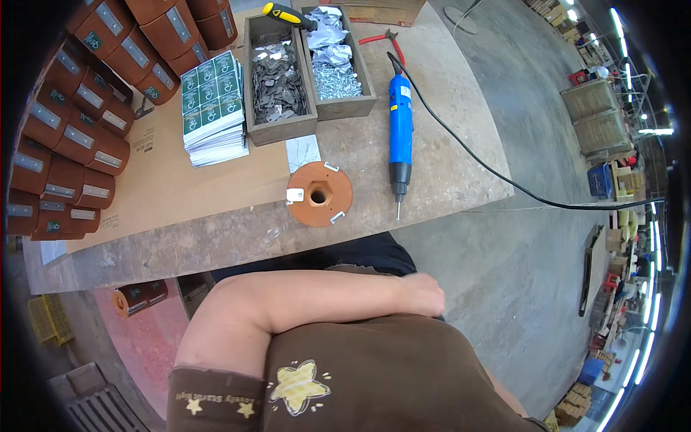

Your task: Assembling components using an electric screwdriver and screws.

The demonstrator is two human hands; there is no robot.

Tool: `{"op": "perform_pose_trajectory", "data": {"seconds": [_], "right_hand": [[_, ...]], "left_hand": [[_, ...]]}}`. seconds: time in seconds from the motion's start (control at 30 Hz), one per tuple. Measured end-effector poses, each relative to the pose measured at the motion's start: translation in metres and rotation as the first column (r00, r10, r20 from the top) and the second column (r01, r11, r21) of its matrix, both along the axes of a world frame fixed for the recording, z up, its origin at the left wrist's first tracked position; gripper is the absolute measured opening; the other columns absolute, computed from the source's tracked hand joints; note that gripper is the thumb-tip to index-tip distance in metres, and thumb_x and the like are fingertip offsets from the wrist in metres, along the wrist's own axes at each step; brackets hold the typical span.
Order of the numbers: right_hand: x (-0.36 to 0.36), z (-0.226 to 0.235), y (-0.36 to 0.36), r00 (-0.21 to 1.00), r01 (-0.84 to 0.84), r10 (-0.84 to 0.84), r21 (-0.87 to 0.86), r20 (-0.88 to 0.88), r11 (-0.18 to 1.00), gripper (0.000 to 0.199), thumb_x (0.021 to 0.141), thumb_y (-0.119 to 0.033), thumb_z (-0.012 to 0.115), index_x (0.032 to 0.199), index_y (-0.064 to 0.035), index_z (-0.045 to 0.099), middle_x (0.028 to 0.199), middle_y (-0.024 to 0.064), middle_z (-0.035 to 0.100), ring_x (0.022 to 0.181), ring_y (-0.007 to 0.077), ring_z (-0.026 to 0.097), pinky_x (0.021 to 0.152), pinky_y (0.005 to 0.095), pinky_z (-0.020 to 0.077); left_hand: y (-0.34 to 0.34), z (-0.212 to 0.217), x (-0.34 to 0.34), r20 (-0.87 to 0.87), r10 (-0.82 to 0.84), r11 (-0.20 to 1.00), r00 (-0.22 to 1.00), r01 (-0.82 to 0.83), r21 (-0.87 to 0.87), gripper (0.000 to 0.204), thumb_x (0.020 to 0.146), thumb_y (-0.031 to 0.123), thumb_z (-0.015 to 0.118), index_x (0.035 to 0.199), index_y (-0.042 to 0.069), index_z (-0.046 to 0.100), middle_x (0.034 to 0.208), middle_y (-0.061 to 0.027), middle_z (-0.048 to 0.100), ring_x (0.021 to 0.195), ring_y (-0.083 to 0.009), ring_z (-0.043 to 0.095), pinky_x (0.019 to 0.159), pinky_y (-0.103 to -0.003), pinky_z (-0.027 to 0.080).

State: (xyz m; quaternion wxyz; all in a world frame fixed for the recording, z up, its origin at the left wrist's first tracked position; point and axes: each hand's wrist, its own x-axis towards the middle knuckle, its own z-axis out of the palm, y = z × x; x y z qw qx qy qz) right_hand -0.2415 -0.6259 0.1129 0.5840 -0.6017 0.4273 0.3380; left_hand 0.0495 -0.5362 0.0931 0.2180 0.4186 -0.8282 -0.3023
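Note:
My left hand reaches across my body to the right, below the table edge. It looks curled into a fist; what it holds, if anything, is hidden. Only a bit of my right arm shows at the lower right, and its hand is out of sight. On the table in front of me stands a round terracotta-coloured piece with a central hole, small metal clips at its rim and a white tab on its left. A blue electric screwdriver lies to its right, bit toward me. Neither hand touches these.
Wooden boxes hold dark metal plates and silver screws; a yellow-black screwdriver lies across them. Red-handled pliers lie behind. Green-white label sheets and stacked brown cylinders stand left. A black cord crosses the right edge.

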Motion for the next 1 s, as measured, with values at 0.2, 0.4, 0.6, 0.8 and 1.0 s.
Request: {"op": "perform_pose_trajectory", "data": {"seconds": [0.2,0.4,0.6,0.8,1.0], "right_hand": [[-0.036,-0.031,-0.004,0.917,-0.375,0.396,0.226,-0.054,0.899,0.076,0.053,-0.027,0.074,0.118,-0.0040,0.040,0.112,0.0126,0.049,0.108,0.0213,0.043,0.092,0.0317,0.0331],[0.030,-0.072,-0.023,0.649,-0.702,0.760,0.408,0.029,0.583,0.067,0.055,-0.029,0.073,0.112,-0.0037,0.048,0.105,0.0129,0.055,0.102,0.0222,0.050,0.088,0.0320,0.0373],[0.205,0.023,-0.053,0.510,-0.766,0.854,-0.505,-0.099,0.399,0.024,0.065,-0.020,0.063,0.085,-0.0070,0.058,0.076,0.0102,0.063,0.067,0.0262,0.060,0.062,0.0346,0.0475],[0.359,0.045,-0.065,0.696,-0.022,0.553,-0.756,0.459,0.654,0.024,0.074,-0.020,0.060,0.082,0.0001,0.051,0.070,0.0158,0.058,0.064,0.0261,0.058,0.058,0.0346,0.0457],[0.419,-0.013,-0.078,0.893,-0.085,0.429,-0.885,0.135,0.457,0.073,0.069,-0.033,0.065,0.119,0.0041,0.027,0.096,0.0272,0.056,0.091,0.0379,0.056,0.078,0.0412,0.0445]], "left_hand": [[-0.002,-0.011,0.000,-0.256,-0.046,0.980,0.965,0.093,0.175,0.017,0.066,0.021,0.054,0.073,0.010,0.065,0.074,-0.0123,0.062,0.072,-0.0308,0.058,0.057,-0.041,0.045],[0.034,0.007,0.050,-0.360,0.206,0.944,0.910,-0.088,0.319,0.023,0.079,0.028,0.053,0.083,0.006,0.063,0.075,-0.0127,0.061,0.070,-0.0307,0.058,0.060,-0.037,0.045],[0.132,0.031,0.100,-0.448,0.662,0.739,0.601,-0.425,0.522,0.018,0.082,0.012,0.054,0.095,0.000,0.059,0.086,-0.0115,0.063,0.080,-0.0226,0.061,0.070,-0.029,0.046],[0.208,0.030,0.077,-0.369,0.929,0.289,0.037,-0.697,0.656,0.016,0.079,0.010,0.056,0.089,-0.001,0.061,0.086,-0.0102,0.063,0.079,-0.0175,0.060,0.071,-0.028,0.046],[0.222,0.032,0.067,-0.330,0.915,0.019,-0.231,-0.794,0.608,0.013,0.077,0.007,0.058,0.085,-0.001,0.061,0.081,-0.0088,0.062,0.075,-0.0160,0.058,0.069,-0.026,0.045]]}}
